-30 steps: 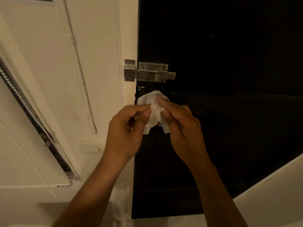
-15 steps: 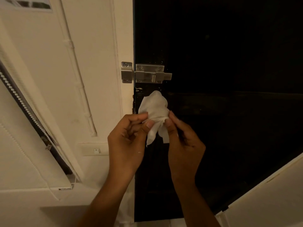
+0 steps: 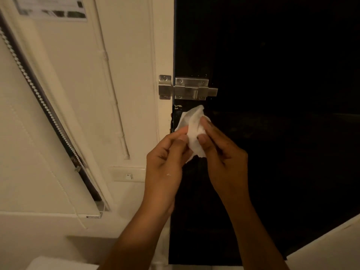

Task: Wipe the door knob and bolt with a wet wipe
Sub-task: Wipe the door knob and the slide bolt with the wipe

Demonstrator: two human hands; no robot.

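Head view: the bolt (image 3: pixel 188 89) sat at the dark door's (image 3: pixel 272 94) left edge, spanning onto the cream frame (image 3: pixel 163 45). Just below the bolt, the wet wipe (image 3: pixel 193 129) was bunched between both hands. Left hand (image 3: pixel 165 162) fingers pinched its left side; right hand (image 3: pixel 224 154) fingers gripped its right. No knob discernible.

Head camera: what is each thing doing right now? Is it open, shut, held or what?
Bolt: slid into the plate on the frame, locked, not touched.
Wipe: crumpled, held by both hands, below the bolt.
Left hand: pinching the wipe.
Right hand: pinching the wipe.
Door: shut.
Blind: down.
Knob: not seen.
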